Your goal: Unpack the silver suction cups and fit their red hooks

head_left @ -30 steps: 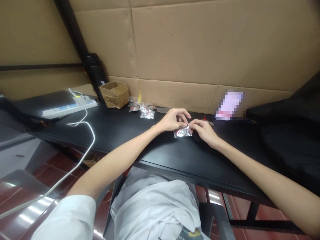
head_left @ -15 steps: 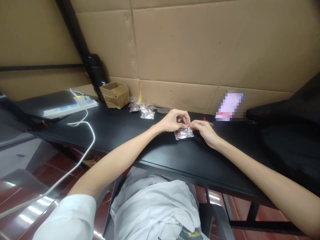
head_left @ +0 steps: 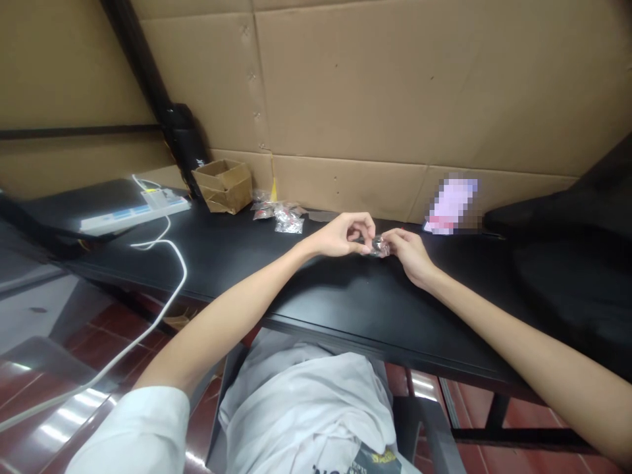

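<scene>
– Silvery and crinkled, glinting above black: seeing that small packet [head_left: 380, 247]?
– Seeing it, yes. Being pinched at its left edge by the left hand [head_left: 343, 235], thumb against fingertips, with the other fingers curling into a loose ring.
– And on the other side?
– Being pinched at the right end by the right hand [head_left: 413, 255], between thumb and forefinger.
– Resting on the counter [head_left: 340, 296], or hanging just over it?
– Not being able to tell. Sitting well in from the front edge, at any rate, and being partly hidden by the fingers, so not showing its contents clearly.
– Noticing anything nearby?
– Noticing more shiny packets [head_left: 289, 218] lying heaped to the left, just beside an open cardboard box [head_left: 223, 187].
– Looking farther left?
– Spotting a white power strip [head_left: 133, 214], and a pale cable [head_left: 185, 270] trailing down past the counter's edge.
– And looking right?
– Making out a pink, pixelated patch [head_left: 451, 204] in front of the cardboard wall [head_left: 345, 99].
</scene>
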Available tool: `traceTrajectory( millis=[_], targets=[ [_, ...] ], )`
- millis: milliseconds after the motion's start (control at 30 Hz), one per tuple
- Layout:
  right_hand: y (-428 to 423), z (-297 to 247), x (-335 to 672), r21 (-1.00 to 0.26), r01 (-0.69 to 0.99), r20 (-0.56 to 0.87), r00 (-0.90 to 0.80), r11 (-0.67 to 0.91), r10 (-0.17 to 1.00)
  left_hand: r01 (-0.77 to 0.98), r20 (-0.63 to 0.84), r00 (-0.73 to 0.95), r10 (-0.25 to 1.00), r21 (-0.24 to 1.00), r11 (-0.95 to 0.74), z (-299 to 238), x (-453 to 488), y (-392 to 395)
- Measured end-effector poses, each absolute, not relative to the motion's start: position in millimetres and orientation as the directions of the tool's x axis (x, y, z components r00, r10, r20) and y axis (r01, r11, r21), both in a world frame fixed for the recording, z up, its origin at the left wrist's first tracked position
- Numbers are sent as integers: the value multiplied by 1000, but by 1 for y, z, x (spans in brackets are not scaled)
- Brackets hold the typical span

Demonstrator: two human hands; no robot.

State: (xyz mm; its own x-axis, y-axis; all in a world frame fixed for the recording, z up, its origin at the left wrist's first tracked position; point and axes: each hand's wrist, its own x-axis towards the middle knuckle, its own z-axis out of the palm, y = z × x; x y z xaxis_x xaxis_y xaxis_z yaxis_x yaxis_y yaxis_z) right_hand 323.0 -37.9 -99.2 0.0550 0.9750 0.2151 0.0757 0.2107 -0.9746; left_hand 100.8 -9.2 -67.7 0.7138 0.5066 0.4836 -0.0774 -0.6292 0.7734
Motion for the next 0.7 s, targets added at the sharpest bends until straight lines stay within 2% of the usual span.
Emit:
traceTrajectory(
  millis=[100, 233, 433, 600, 700],
  targets=[
    [-37, -101, 324, -955, 90, 293, 135, 283, 946, 63, 358, 758, 546, 792, -607, -75, 97, -2],
    [-38, -106, 324, -923, 161, 374, 161, 350, 913, 184, 215, 765, 608, 831, -525, -82, 95, 4],
    [-44, -106, 322, -894, 286, 414, 234, 344, 880, 267, 83, 722, 687, 882, -388, -83, 96, 5],
    [-52, -101, 317, -850, 320, 496, 217, 418, 841, 288, -17, 665, 746, 928, -235, -78, 94, 2],
    [-55, -100, 316, -829, 310, 534, 196, 465, 822, 312, -36, 627, 778, 927, -209, -73, 93, 0]
  ],
)
